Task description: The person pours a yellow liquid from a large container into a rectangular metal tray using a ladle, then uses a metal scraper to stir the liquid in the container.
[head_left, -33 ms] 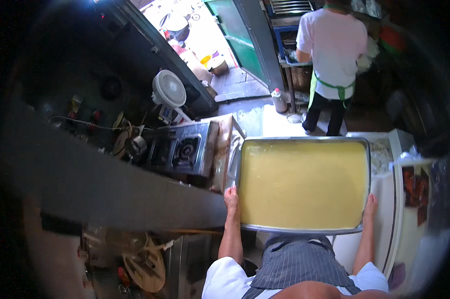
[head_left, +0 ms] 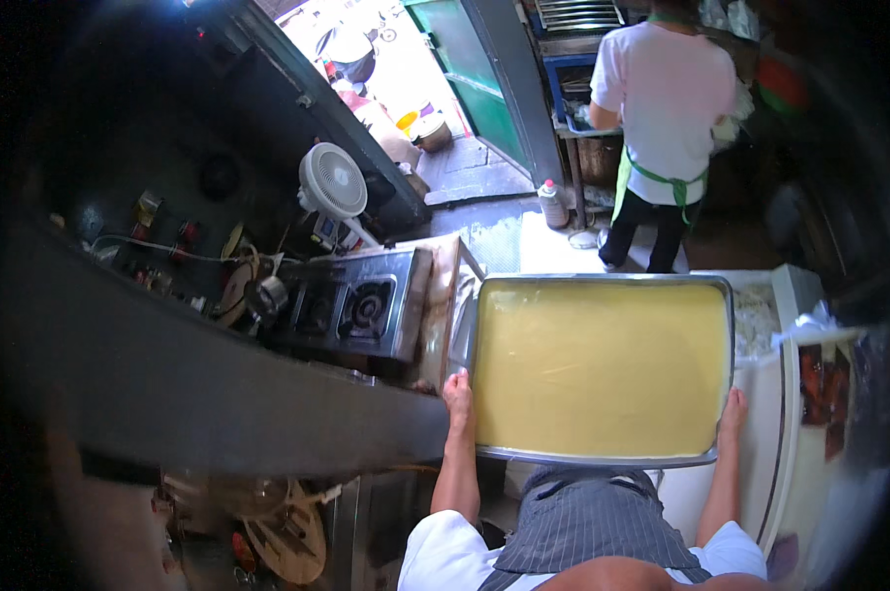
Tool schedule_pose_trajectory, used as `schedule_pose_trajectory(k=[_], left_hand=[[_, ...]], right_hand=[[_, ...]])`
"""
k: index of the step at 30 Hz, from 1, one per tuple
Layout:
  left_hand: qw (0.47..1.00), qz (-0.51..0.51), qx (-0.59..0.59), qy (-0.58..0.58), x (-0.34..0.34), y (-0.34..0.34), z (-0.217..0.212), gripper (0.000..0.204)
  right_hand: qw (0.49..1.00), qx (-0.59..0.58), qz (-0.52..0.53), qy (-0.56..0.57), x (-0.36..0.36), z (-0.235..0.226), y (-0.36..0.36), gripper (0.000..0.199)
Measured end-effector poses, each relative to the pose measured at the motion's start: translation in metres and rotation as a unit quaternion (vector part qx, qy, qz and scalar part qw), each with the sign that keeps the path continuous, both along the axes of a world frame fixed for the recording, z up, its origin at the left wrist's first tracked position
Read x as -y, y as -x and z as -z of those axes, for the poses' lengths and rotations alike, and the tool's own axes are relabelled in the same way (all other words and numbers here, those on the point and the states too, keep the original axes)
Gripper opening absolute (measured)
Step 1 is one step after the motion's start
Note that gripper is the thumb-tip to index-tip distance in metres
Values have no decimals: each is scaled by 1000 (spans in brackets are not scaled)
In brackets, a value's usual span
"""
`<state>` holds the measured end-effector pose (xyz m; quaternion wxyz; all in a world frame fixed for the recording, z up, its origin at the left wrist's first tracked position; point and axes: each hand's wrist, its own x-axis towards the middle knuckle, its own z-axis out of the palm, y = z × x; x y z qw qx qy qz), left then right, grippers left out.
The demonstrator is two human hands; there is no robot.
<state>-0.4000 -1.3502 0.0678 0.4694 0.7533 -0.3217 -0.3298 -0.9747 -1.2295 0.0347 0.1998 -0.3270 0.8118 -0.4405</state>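
A wide, shallow metal tray (head_left: 603,459) is held in front of my body, roughly level. A smooth pale-yellow layer (head_left: 603,364) fills it almost from wall to wall; whether it is liquid or set I cannot tell. My left hand (head_left: 458,394) grips the tray's left side near the front corner. On the right side, my right hand (head_left: 732,409) has hold of the rim at a similar height. The undersides of the tray and most of the fingertips are hidden. Below it shows my dark striped apron (head_left: 593,522).
On the left are a gas stove (head_left: 351,303), a white fan (head_left: 333,180) and a low dark partition (head_left: 268,409). Ahead, a co-worker (head_left: 667,108) faces away, near a bottle (head_left: 551,205) on the floor. The green door (head_left: 470,84) stands ajar. A white counter (head_left: 760,414) runs along the right.
The tray and both hands keep nearly the same place in view. The co-worker and the surroundings appear shifted slightly.
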Motion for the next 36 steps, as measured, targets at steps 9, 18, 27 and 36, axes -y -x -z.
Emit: schedule_pose_trajectory(k=[9, 18, 27, 36], left_hand=[[999, 42, 16, -27, 198, 3, 23, 28], [1000, 12, 20, -21, 306, 4, 37, 25], [1000, 17, -22, -12, 370, 23, 57, 20], [994, 94, -48, -32, 439, 16, 100, 25]], right_hand=[[997, 42, 51, -42, 160, 8, -15, 39], [992, 30, 51, -109, 288, 37, -18, 42], [990, 67, 70, -103, 308, 48, -21, 41], [967, 77, 213, -114, 306, 24, -71, 42]])
